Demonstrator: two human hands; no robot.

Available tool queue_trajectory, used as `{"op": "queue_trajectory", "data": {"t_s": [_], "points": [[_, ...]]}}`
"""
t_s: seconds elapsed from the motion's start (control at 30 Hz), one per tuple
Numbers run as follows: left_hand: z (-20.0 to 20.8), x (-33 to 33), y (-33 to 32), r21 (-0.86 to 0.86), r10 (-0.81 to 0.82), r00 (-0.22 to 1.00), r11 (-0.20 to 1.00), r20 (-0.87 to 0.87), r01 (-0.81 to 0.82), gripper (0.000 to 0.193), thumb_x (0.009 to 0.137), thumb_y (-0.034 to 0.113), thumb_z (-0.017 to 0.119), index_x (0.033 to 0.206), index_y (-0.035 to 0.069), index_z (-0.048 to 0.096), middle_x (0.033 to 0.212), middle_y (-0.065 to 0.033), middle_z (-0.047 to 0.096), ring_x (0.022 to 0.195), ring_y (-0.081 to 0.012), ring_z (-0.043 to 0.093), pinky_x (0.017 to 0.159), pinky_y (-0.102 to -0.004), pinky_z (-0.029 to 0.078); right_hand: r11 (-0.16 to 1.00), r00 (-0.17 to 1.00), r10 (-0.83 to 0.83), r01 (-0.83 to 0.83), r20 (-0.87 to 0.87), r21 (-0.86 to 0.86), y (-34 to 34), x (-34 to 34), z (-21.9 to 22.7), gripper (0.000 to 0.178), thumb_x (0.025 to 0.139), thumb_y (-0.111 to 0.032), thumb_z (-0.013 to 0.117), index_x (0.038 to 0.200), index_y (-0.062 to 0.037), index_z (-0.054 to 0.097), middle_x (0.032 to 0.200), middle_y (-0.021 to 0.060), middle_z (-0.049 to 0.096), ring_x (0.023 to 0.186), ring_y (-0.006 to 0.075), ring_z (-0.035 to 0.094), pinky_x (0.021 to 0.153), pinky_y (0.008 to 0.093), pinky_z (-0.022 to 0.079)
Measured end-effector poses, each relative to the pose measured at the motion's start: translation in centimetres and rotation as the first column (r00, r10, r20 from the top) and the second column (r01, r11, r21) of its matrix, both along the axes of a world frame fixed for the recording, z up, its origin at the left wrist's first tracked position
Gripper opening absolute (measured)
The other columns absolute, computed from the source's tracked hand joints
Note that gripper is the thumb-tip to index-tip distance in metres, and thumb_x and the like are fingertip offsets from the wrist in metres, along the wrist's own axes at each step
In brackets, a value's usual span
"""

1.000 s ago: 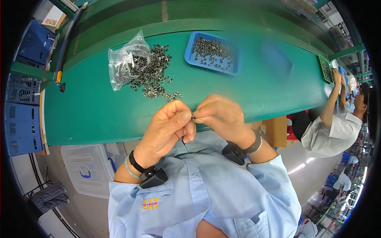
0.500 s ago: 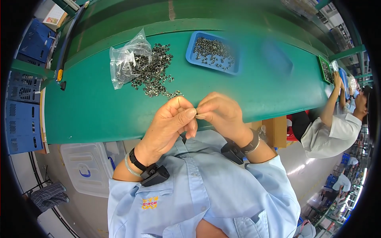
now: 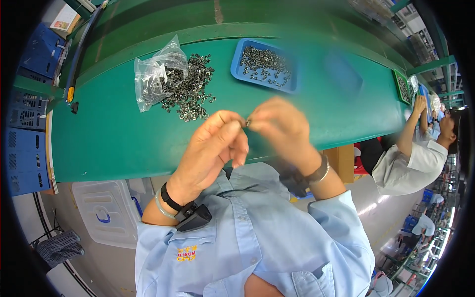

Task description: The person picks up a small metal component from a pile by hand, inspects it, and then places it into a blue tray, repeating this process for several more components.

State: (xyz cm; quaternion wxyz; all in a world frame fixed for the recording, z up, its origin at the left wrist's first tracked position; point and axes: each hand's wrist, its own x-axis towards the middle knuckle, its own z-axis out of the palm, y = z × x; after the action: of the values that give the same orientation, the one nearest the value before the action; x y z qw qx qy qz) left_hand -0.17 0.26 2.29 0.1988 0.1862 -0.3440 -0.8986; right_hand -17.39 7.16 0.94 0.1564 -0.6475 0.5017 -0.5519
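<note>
Both hands remain raised together above the near edge of the green counter [image 3: 114, 143], as half a second ago; the right hand [image 3: 279, 126] now shows motion blur, so it is working against the left hand [image 3: 217, 143]; the fingertips of both pinch one small metal part [image 3: 247, 122] between them; judged still mid-assembly; the loose metal parts [image 3: 190, 89] beside the clear plastic bag [image 3: 153, 74] and the blue tray [image 3: 264, 69] sit unchanged
</note>
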Motion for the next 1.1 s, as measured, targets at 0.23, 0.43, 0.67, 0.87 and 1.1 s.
{"op": "queue_trajectory", "data": {"t_s": [0.23, 0.43, 0.67, 0.87, 1.1], "points": [[-1.4, 3.6, -2.6, -0.031, 0.273, 0.961, 0.962, 0.047, -0.272, 0.016, 0.096, 0.017, 0.048, 0.105, 0.004, 0.052, 0.067, -0.0044, 0.054, 0.055, -0.0119, 0.051, 0.050, -0.0243, 0.041, 0.909, 0.866, -0.392, 0.417, -0.310, 0.018, -4.0, -5.3, 1.4, 0.011, 0.080, -0.009, 0.066, 0.088, -0.0029, 0.062, 0.088, 0.0078, 0.063, 0.081, 0.0229, 0.060, 0.072, 0.0318, 0.049], [-3.3, 5.1, -2.5, 0.033, 0.306, 0.949, 0.950, 0.079, -0.309, 0.015, 0.095, 0.014, 0.049, 0.105, 0.003, 0.052, 0.066, -0.0048, 0.053, 0.054, -0.0121, 0.050, 0.049, -0.0237, 0.040, 0.976, 0.884, -0.119, 0.189, -0.451, 0.111, -3.2, -2.6, -1.4, 0.013, 0.080, -0.014, 0.066, 0.087, -0.0037, 0.062, 0.088, 0.0094, 0.060, 0.083, 0.0272, 0.058, 0.070, 0.0340, 0.048], [-3.5, 4.6, -2.1, -0.003, 0.235, 0.968, 0.972, 0.084, -0.236, 0.016, 0.095, 0.015, 0.050, 0.104, 0.003, 0.052, 0.068, -0.0050, 0.055, 0.055, -0.0113, 0.050, 0.049, -0.0237, 0.041, 0.935, 0.839, -0.052, 0.231, -0.542, 0.267, -3.3, 1.8, -2.5, 0.014, 0.077, -0.014, 0.070, 0.082, -0.0053, 0.061, 0.082, 0.0069, 0.057, 0.078, 0.0278, 0.056, 0.066, 0.0359, 0.047], [-3.3, 3.7, -1.5, -0.005, 0.174, 0.977, 0.985, 0.122, -0.174, 0.016, 0.094, 0.015, 0.052, 0.104, 0.002, 0.052, 0.070, -0.0050, 0.057, 0.056, -0.0109, 0.051, 0.049, -0.0237, 0.041, 0.971, 0.881, -0.079, 0.174, -0.467, 0.164, -3.0, 1.0, -2.7, 0.014, 0.074, -0.014, 0.070, 0.081, -0.0062, 0.060, 0.079, 0.0061, 0.055, 0.075, 0.0259, 0.056, 0.063, 0.0358, 0.047], [-2.9, 2.9, -1.3, -0.032, 0.168, 0.978, 0.986, 0.122, -0.165, 0.017, 0.094, 0.016, 0.053, 0.104, 0.002, 0.052, 0.071, -0.0048, 0.057, 0.056, -0.0106, 0.052, 0.049, -0.0232, 0.042, 0.967, 0.820, -0.107, 0.217, -0.562, 0.132, -4.0, 1.6, -2.8, 0.015, 0.075, -0.013, 0.070, 0.083, -0.0055, 0.061, 0.079, 0.0068, 0.056, 0.075, 0.0264, 0.056, 0.063, 0.0362, 0.046]]}}
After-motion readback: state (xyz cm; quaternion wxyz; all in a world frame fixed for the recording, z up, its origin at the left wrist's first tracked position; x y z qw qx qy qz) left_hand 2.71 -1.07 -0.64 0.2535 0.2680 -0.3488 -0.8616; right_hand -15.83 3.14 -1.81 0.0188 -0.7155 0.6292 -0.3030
